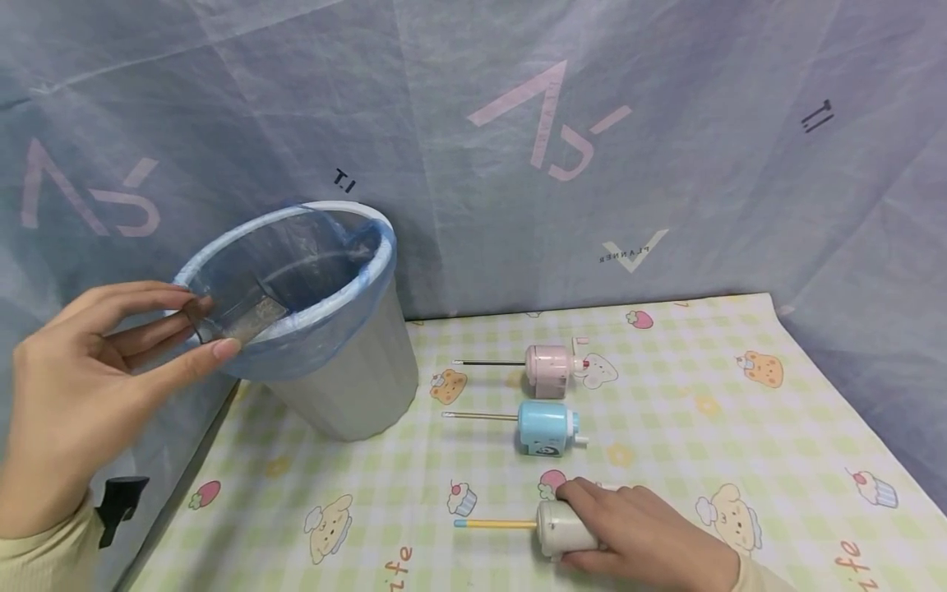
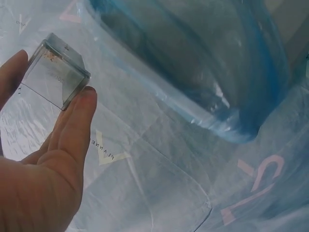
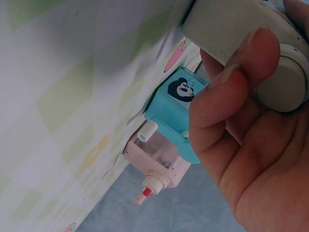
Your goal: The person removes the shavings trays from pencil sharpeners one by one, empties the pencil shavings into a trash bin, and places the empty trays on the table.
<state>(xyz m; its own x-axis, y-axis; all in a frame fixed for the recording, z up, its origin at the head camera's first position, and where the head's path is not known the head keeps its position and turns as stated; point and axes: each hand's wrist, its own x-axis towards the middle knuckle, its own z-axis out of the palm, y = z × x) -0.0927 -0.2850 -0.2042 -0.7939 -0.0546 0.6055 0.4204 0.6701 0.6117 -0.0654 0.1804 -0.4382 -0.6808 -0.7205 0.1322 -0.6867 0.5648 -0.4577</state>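
right hand (image 1: 644, 530): my fingers and thumb are curled round the beige sharpener (image 1: 565, 529), pinning it flat near the front edge of the mat so it cannot roll. Grip is firm, wrapped over body and end knob.
beige sharpener, detail: lies on its side; a yellow pencil (image 1: 494, 523) sticks out of it to the left, resting on the mat. In the right wrist view my thumb (image 3: 231, 92) crosses the body beside the round knob.
left hand (image 1: 81, 386): raised off the table at the left, pinching a clear plastic drawer (image 2: 55, 72) between thumb and fingertips. Narrow pinch on its edges, so the open side stays free.
clear plastic drawer, position: held at the near rim of the bin (image 1: 318, 321), just over the lip; a few reddish specks show inside it in the left wrist view.
bin: tilted toward me, lined with a blue bag (image 1: 370, 271) folded over the rim; mouth open and unobstructed.
blue sharpener (image 1: 547, 427): lies beyond my right hand, apart from it, its pencil pointing left.
pink sharpener (image 1: 551, 370): farthest of the row, just beside the blue one.
mat (image 1: 740, 427): open room to the right of the row; its left edge is near the bin's base.
backdrop (image 1: 666, 164): cloth wall close behind the mat, limiting reach rearward.
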